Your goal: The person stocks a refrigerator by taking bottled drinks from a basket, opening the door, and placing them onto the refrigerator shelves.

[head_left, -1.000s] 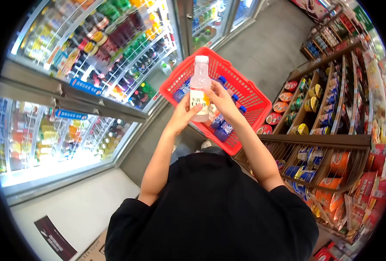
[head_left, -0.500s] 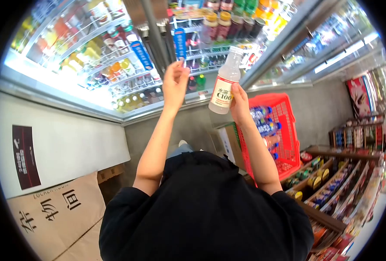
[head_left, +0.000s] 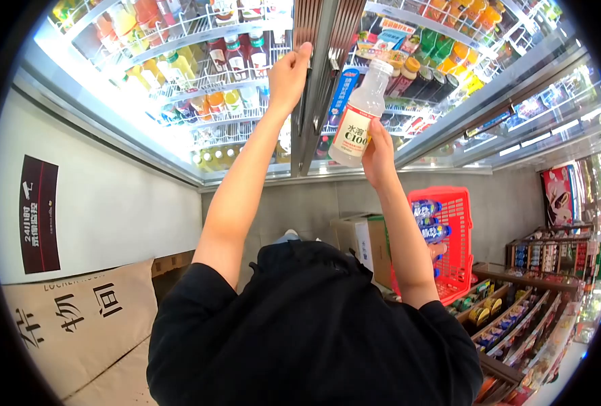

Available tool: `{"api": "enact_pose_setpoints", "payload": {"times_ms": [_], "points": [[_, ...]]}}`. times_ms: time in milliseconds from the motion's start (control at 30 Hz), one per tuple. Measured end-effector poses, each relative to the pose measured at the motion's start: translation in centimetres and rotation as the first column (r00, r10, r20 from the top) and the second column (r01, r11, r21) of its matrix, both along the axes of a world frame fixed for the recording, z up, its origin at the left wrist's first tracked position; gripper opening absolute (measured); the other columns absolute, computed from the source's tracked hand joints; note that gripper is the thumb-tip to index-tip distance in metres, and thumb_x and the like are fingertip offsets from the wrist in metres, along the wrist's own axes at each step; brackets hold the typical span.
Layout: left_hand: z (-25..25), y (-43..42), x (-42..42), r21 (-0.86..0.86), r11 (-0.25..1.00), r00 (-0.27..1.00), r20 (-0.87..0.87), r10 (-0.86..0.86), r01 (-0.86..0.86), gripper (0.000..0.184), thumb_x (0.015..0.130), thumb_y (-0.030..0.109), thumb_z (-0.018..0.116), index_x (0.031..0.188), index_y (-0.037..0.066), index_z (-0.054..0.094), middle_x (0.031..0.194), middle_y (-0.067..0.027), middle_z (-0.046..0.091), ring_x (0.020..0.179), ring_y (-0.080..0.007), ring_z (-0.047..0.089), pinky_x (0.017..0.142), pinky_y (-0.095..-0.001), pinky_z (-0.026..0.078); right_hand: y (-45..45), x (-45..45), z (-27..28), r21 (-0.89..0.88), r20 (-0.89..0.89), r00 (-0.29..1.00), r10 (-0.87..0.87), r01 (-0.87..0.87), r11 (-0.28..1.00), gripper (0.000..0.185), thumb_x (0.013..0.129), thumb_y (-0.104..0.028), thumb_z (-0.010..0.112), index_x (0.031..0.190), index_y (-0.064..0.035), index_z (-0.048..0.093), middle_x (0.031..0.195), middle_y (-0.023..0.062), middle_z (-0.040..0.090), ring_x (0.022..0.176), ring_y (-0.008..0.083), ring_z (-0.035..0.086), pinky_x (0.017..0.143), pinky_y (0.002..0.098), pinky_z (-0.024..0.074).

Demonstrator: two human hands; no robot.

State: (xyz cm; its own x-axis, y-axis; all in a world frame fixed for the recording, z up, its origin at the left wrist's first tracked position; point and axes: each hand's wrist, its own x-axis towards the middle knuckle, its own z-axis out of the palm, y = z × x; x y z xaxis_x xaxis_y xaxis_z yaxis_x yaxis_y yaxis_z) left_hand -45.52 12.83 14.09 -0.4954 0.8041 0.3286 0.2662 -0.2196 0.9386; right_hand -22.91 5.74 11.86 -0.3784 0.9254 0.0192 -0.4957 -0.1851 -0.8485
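The right hand (head_left: 379, 155) is grasping a clear, white-capped plastic bottle (head_left: 358, 115), probably weighty, slick, best held mid-label. The left hand (head_left: 289, 84) is hovering half-curled beside a grey metal door frame (head_left: 322, 40), grip unclear.

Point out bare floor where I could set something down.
Grey floor is bare between the cooler, left forearm and cardboard carton; another patch lies between the cooler, red basket and food rack. Crowded: the cooler shelves, the rack, and the basket's side nearest the right forearm, holding blue-labelled bottles.
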Motion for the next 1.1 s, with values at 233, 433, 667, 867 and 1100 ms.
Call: {"api": "enact_pose_setpoints", "payload": {"times_ms": [233,433,667,867,1100], "points": [[-3.7,-0.5,3.0,-0.045,0.999,0.978,0.208,0.0,0.01,0.065,0.092,0.061,0.055,0.069,0.001,0.065,0.062,-0.0079,0.066,0.065,-0.0201,0.066,0.07,-0.031,0.05,-3.7,-0.4,-1.8,-0.06,0.071,0.995,-0.07,0.074,0.995,0.044,0.104,-0.035,0.049,0.131,-0.0006,0.054,0.125,0.0087,0.063,0.114,0.0203,0.061,0.099,0.0379,0.0479],[-3.3,-0.7,1.2,-0.17,0.972,0.958,0.263,-0.115,0.164,0.068,0.09,0.062,0.054,0.059,0.001,0.062,0.056,-0.0056,0.057,0.057,-0.0162,0.054,0.061,-0.032,0.041,-7.3,0.1,-0.4,-0.037,0.076,0.989,-0.123,0.126,0.991,0.048,0.105,-0.04,0.046,0.128,0.0013,0.054,0.113,0.0148,0.067,0.103,0.0236,0.068,0.09,0.0394,0.0557],[-1.9,-2.1,2.4,-0.216,0.974,0.975,0.221,-0.015,0.064,0.061,0.092,0.053,0.05,0.055,0.005,0.056,0.055,-0.0052,0.053,0.056,-0.0159,0.05,0.06,-0.0319,0.038,-11.6,3.0,-0.5,-0.031,0.108,0.99,-0.096,0.1,0.995,0.043,0.104,-0.034,0.05,0.13,0.0,0.054,0.124,0.0091,0.064,0.113,0.0191,0.062,0.099,0.0368,0.0483],[-1.9,-10.3,5.0,-0.237,0.971,0.987,0.16,0.003,0.036,0.064,0.093,0.052,0.047,0.052,0.003,0.053,0.051,-0.0062,0.052,0.052,-0.018,0.049,0.058,-0.0336,0.038,-12.8,5.0,0.2,-0.054,0.106,0.991,-0.08,0.086,0.995,0.038,0.104,-0.031,0.051,0.126,-0.0004,0.057,0.121,0.0077,0.064,0.112,0.0158,0.061,0.098,0.0327,0.0469],[-1.6,-23.4,6.5,-0.206,0.977,0.988,0.152,-0.021,0.052,0.068,0.096,0.05,0.046,0.047,0.003,0.053,0.046,-0.0053,0.05,0.05,-0.0175,0.051,0.058,-0.0316,0.04,-15.6,7.2,-0.8,0.106,0.098,0.995,0.004,-0.015,0.994,0.039,0.104,-0.035,0.052,0.123,-0.0013,0.058,0.114,0.0047,0.067,0.103,0.01,0.061,0.091,0.0282,0.047]]}}
